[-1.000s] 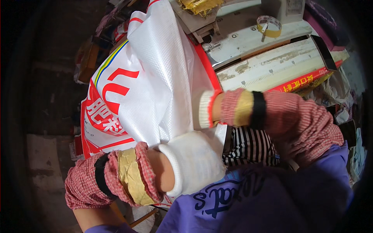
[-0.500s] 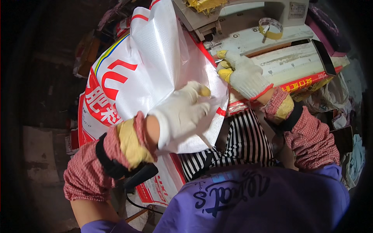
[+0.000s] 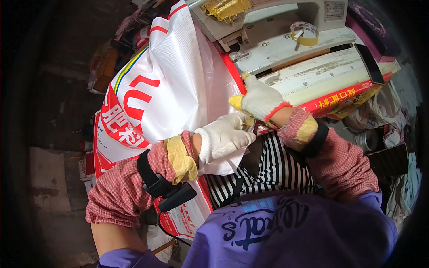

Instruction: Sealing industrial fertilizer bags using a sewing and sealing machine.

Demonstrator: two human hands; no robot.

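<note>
A large white woven plastic bag with red print and a red edge lies bunched over the left side, spreading down toward my lap. My left hand, in a white glove, has its fingers curled on the bag's lower right edge. Just above and right of it, my right hand wears a knit glove with yellow-wrapped fingertips. Its thumb lies over the bag and its forefinger is along the red edge, beside the sewing machine. The undersides of both hands are hidden.
A roll of yellowish tape rests on the machine. The pale bed carries ruler marks and has a red and yellow printed sheet along its front. A purple box stands beyond it. Clear plastic bags lie at the right.
My left hand has moved right along with the bag's lower edge. My right hand has come left and slightly down from the machine bed onto the bag's edge, so both hands are closer together.
</note>
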